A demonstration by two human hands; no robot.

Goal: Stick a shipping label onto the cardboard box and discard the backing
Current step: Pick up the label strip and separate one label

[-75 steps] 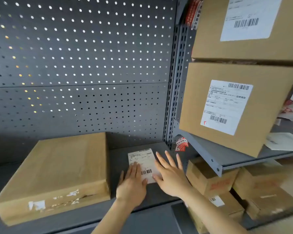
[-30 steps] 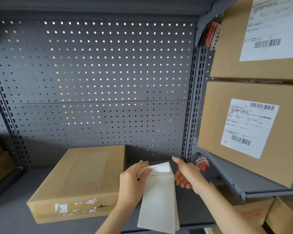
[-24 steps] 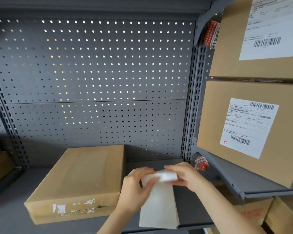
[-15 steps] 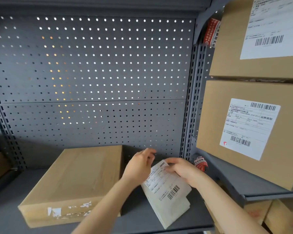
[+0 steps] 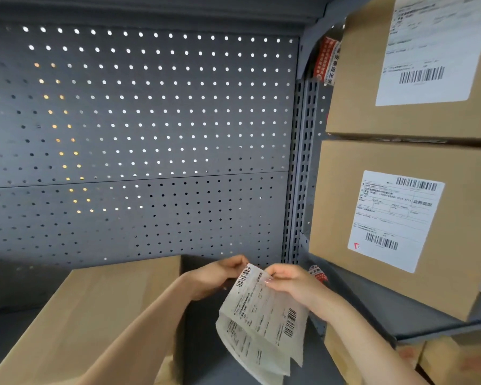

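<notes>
A flat cardboard box (image 5: pixel 89 309) lies on the grey shelf at the lower left, its top bare. To its right I hold a small stack of white shipping labels (image 5: pixel 264 320) printed with barcodes, hanging down over the shelf. My left hand (image 5: pixel 220 273) pinches the stack's top left corner. My right hand (image 5: pixel 292 284) grips the top edge beside it, thumb on the printed face. The lower sheets fan apart slightly.
A grey pegboard wall (image 5: pixel 139 134) stands behind the shelf. To the right, two stacked labelled cardboard boxes (image 5: pixel 400 218) sit on a higher shelf (image 5: pixel 372 301). A red tape roll (image 5: pixel 318 273) lies near the upright post. More boxes (image 5: pixel 442 362) rest below at lower right.
The labels went from lying flat on the shelf to lifted in both hands, then turned printed side toward me. Both hands now pinch the top edge closer together.
</notes>
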